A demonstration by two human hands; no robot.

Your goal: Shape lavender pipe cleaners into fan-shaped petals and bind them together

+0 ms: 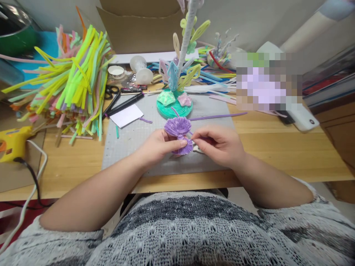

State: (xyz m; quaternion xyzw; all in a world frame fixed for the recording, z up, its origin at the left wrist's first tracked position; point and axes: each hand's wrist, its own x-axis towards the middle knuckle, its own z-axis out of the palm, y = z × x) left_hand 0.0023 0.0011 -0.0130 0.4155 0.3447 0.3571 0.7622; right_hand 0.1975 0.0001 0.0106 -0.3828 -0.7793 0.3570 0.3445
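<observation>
My left hand (158, 147) is closed round a purple pipe-cleaner bow (178, 126), its thumb lying across the narrow middle between two fanned, ridged lobes. Just to the right, my right hand (222, 145) pinches a thin purple pipe-cleaner end (190, 133) beside the bow; its curled fingers hide part of it. Something pale, partly covered, lies under the right fingers. Behind the bow stands a pipe-cleaner ornament with a round green base (174, 111), a wrapped white stem (186, 40), and star and loop shapes. A loose purple pipe cleaner (219, 116) stretches rightward behind my right hand.
A grey cutting mat (133, 147) lies beneath my hands. Bundled pipe cleaners (80, 70) fill the left, with a yellow glue gun (13, 144) and cable nearer me. Black scissors (112, 91), a marker (124, 105) and white card (126, 116) sit left. A white device (303, 118) lies right.
</observation>
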